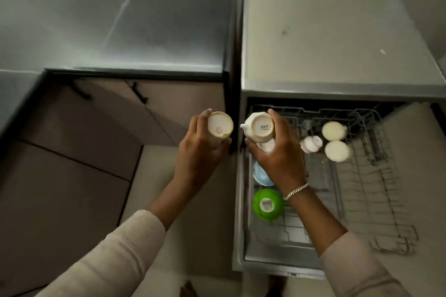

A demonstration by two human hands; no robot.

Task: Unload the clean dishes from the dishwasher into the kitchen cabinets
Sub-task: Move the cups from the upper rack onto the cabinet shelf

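Right, two cups are out of the dishwasher and in my hands, both bottom-up, the way they would sit for draining. The left hand (200, 149) wraps its fingers round a cream cup (220, 128), held over the floor just in front of the lower cabinet doors (169, 101). The right hand (277, 154) grips a white mug (259, 129) by its side, handle pointing left, above the left edge of the pulled-out rack (376, 176). Something white shows under that palm, but I cannot tell what it is. I judge one cup per hand halves the trips, and gripping the walls keeps fingers off the rims.

Below the right wrist a blue bowl (261, 175) and a green bowl (268, 204) lie upside down along the rack's left side. Further right a pale cup (334, 130) and a second pale cup (337, 150) stand inverted close together, with a small white piece (312, 144) just beside them. Past the hands lie the grey counter (120, 26) and, to its right, the dishwasher's top (325, 36). Next I need to turn the cups upright and reach a cabinet; none stands open in view.
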